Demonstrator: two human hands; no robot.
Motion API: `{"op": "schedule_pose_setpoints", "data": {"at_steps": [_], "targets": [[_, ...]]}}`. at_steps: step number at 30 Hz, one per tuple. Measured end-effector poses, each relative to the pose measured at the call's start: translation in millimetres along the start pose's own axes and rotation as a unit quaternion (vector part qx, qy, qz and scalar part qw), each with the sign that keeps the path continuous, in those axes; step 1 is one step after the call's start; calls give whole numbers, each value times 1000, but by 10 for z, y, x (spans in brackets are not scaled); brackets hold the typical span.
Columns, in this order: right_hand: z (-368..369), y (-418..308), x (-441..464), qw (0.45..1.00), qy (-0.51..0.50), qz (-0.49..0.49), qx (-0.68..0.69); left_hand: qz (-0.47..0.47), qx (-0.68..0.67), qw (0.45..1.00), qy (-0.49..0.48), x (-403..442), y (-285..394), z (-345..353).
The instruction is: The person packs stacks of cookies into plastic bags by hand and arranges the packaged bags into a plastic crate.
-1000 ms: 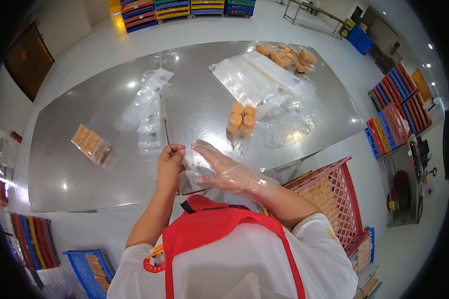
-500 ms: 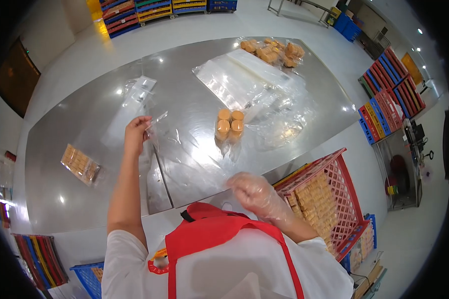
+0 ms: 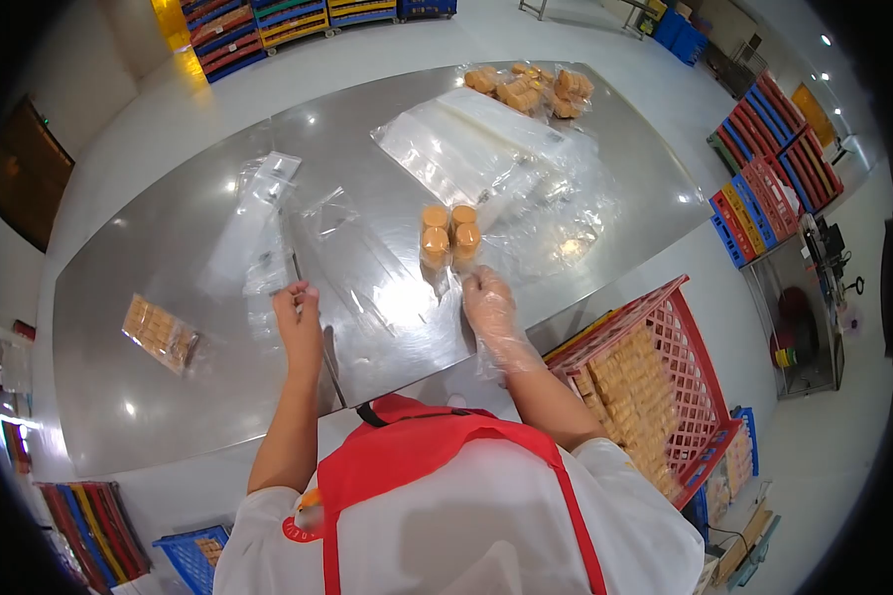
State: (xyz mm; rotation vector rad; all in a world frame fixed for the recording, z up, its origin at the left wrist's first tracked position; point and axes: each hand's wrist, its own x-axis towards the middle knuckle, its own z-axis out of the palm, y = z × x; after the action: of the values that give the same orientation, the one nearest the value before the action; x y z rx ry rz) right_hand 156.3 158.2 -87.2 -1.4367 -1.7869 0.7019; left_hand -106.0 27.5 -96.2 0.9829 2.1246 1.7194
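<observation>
My right hand [image 3: 489,299], in a clear plastic glove, is closed on the near end of a clear bag of round cakes [image 3: 450,238]. The brown cakes stand in two short rows inside the bag. Over the table, left of this bag, my bare left hand [image 3: 299,305] has its fingers loosely bent, with nothing visible in them. A flat clear plastic bag [image 3: 355,243] lies between my hands and the table's far side. Several flat printed bags [image 3: 268,183] lie beyond my left hand.
A pile of clear bags [image 3: 456,149] and filled cake packs [image 3: 528,89] occupy the far right of the steel table [image 3: 179,248]. Another pack [image 3: 159,332] lies at left. A red crate [image 3: 700,397] of cakes stands at right. Stacked crates [image 3: 764,188] stand beyond.
My left hand has let go of the clear bag, now flat on the table, and moved nearer my body. My gloved right hand has moved forward to the bag of round cakes.
</observation>
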Motion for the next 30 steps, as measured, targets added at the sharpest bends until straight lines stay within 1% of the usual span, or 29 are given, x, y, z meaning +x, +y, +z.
{"op": "schedule_pose_setpoints", "data": {"at_steps": [2,3,5,7,9,11,12,13,14,15,17,18,19,21,22,24,27,30], "targets": [[-67,148,75,993,78,-85,-13,27,4,999,-29,-93,181,-126],[-189,110,127,988,84,-131,-19,46,11,998,-41,-117,285,-207],[-587,-238,239,970,95,-222,-27,83,10,993,-80,-149,516,-343],[-1083,-836,150,954,-73,-271,-106,117,-6,983,-140,-163,816,-379],[-1395,-1192,37,920,-160,-328,-142,162,7,965,-204,-271,1218,-278],[-1586,-1436,-101,914,-153,-370,-61,110,8,940,-323,-405,1522,-214],[-1643,-1514,-142,908,-148,-391,-20,46,-47,909,-412,-441,1616,-220],[-1669,-1568,-176,900,-131,-415,12,-17,-103,864,-493,-463,1665,-230],[-1675,-1613,-228,891,-113,-437,44,-61,-191,822,-534,-499,1632,-258],[-1670,-1626,-287,881,-94,-457,76,-39,-177,847,-499,-562,1659,-302],[-1646,-1560,-428,910,-74,-373,168,8,-145,892,-428,-704,1854,-405],[-1624,-1519,-471,918,-64,-329,211,85,-78,925,-363,-757,2007,-464],[-1577,-1447,-472,908,-62,-325,256,170,-48,929,-326,-779,2062,-497],[-1469,-1273,-465,884,-56,-315,342,334,13,910,-246,-814,2117,-531],[-1416,-1235,-488,866,-70,-277,411,354,15,906,-233,-838,2123,-525],[-1323,-1220,-543,812,-95,-194,541,394,19,895,-207,-879,2130,-499],[-1377,-1204,-538,815,-114,-197,533,427,19,886,-180,-884,2120,-471],[-1397,-1193,-522,788,-129,-215,562,454,47,873,-173,-888,2142,-498]]}}
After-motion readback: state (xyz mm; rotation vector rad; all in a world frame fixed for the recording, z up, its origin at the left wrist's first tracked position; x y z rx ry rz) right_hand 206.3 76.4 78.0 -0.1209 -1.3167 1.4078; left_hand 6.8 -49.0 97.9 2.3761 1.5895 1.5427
